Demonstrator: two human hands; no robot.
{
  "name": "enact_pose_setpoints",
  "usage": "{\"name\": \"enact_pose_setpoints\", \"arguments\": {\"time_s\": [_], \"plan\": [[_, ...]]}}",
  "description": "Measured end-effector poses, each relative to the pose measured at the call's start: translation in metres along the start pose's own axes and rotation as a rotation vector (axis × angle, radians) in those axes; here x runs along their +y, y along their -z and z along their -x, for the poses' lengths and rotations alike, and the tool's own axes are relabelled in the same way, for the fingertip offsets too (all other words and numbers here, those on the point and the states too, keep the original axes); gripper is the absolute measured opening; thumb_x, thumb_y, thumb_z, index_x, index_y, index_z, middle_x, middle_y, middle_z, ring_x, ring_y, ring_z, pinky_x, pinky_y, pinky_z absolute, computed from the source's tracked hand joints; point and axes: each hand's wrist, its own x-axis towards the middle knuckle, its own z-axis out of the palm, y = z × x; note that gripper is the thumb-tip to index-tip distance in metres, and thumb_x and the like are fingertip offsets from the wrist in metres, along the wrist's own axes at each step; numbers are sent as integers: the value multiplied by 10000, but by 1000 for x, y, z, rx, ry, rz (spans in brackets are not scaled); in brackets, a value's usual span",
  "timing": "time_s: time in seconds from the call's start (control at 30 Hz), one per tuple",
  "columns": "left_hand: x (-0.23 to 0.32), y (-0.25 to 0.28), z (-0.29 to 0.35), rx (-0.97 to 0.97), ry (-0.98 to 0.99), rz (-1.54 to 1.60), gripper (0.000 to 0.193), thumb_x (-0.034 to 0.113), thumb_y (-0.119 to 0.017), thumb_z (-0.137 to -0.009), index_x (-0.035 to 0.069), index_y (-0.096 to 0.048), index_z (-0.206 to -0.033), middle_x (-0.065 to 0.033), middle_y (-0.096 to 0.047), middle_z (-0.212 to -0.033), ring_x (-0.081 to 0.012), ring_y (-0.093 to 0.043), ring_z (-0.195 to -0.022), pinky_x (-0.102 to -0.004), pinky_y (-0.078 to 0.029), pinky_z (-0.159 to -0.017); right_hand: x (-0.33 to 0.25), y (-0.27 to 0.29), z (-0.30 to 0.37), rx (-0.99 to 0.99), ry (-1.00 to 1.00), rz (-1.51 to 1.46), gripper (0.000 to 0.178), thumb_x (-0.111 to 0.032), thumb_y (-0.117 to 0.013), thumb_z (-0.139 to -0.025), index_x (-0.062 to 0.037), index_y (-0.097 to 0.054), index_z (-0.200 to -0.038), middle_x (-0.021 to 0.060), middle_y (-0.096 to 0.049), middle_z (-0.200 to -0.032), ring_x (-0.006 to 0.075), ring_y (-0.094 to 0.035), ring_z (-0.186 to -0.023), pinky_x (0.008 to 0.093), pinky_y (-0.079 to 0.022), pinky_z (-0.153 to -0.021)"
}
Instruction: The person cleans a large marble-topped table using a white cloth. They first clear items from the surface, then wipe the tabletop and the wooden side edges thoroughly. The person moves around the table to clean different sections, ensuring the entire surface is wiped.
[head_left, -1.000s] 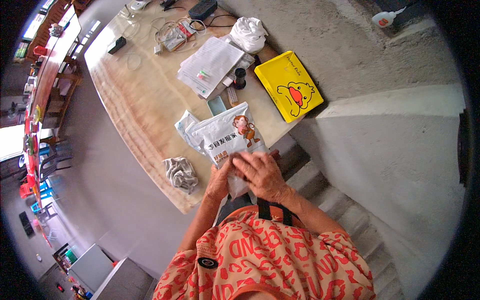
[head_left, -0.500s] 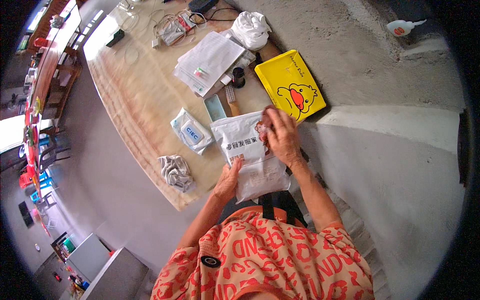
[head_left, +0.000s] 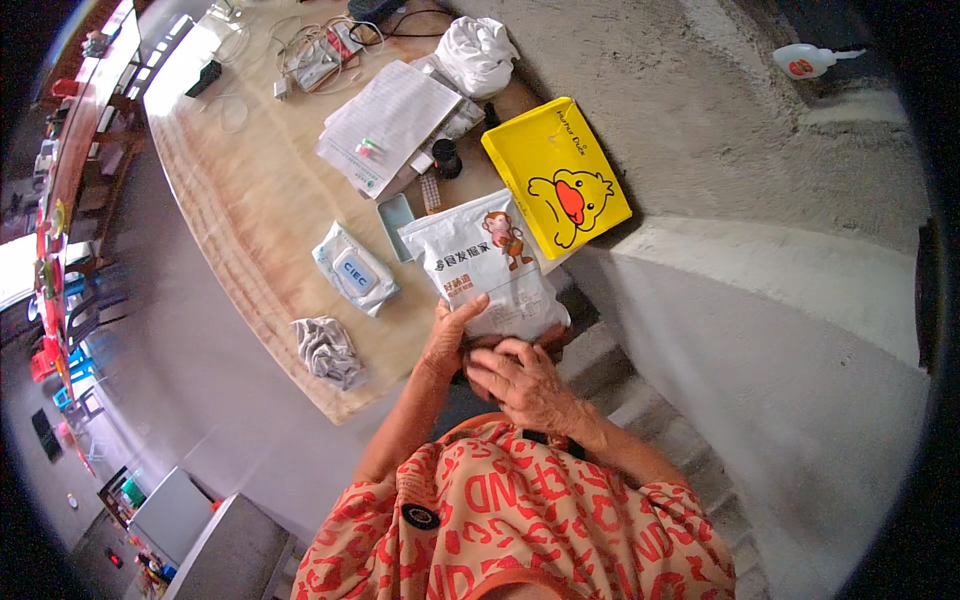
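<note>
A white plastic pouch (head_left: 505,270) with a cartoon monkey printed on it is tilted in front of me, over the table's near corner. My left hand (head_left: 455,330) grips its lower left edge, the thumb lying on the front face and the other fingers hidden behind. Just below the pouch's bottom edge is my right hand (head_left: 520,380), its fingers bent and drawn together close to my left wrist. Whatever those fingers hold, if anything, is hidden. Beyond the pouch lies a yellow flat package (head_left: 560,180) with a duck drawing.
On the marble-look table (head_left: 240,190) lie a wet-wipes pack (head_left: 355,270), a crumpled grey cloth (head_left: 328,352), a light blue tray (head_left: 396,225), papers (head_left: 390,125), a black jar (head_left: 446,158), a white cloth bundle (head_left: 475,55) and cables (head_left: 320,55). A concrete wall (head_left: 700,140) bounds the right side.
My right hand has come down from the pouch's upper right side to its bottom edge, uncovering the printed monkey. The pouch has shifted slightly up the view, still in my left hand.
</note>
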Motion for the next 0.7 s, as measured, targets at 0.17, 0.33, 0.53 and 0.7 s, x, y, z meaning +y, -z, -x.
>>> {"name": "enact_pose_setpoints", "arguments": {"time_s": [0.17, 0.33, 0.53, 0.7], "plan": [[3, -17, -11, -56, 0, -46, 337, 41, -672, -803, -9, -588, -1126, -114, -663, -1036, -222, -643, -917, -377, -536, -830, 21, 23, 9, 20, -117, -397, 574, -32, -657, -719, -68, -519, -1274, 116, -488, -1297, 325, -474, -1151, 419, -398, -986], [-2, -41, -23, -55, -30, -26, 398, 28, -684, -788, -4, -567, -1167, -94, -657, -1064, -207, -635, -935, -352, -518, -839, 73, 40, -24, 294, -455, 114, 634, -27, -652, -738, -24, -437, -1334, 181, -457, -1313, 391, -443, -1128, 450, -374, -984], [8, -66, -55, -20, -70, -94, 419, 31, -664, -807, 10, -535, -1206, -106, -637, -1103, -216, -620, -966, -365, -508, -855, 66, 40, 3, 164, -501, 31, 636, 1, -643, -763, -1, -406, -1353, 206, -400, -1343, 406, -417, -1176, 458, -377, -990], [-2, -84, -116, -58, -136, -85, 457, 96, -700, -794, 21, -515, -1205, -116, -635, -1078, -239, -622, -950, -385, -514, -849, 73, 34, 28, 136, -587, -260, 567, -16, -620, -792, -21, -433, -1327, 196, -449, -1276, 401, -452, -1138, 458, -393, -972]]}}
